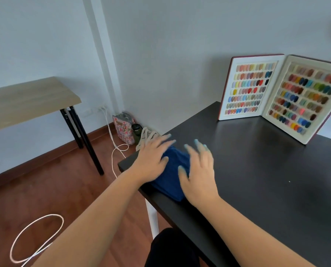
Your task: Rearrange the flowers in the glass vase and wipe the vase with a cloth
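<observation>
A dark blue cloth [171,174] lies folded at the near left corner of the black table [257,170]. My left hand [151,157] rests flat on the cloth's left side with the fingers spread. My right hand [199,174] lies flat on its right side, fingers apart and pointing away from me. Both hands are blurred by motion. Neither hand grips the cloth. No glass vase and no flowers are in view.
An open sample book of coloured nail tips [280,93] stands at the back of the table. On the floor to the left are a patterned bag [123,127], a dark bottle [136,132], white cables [35,237] and a wooden side table [26,101].
</observation>
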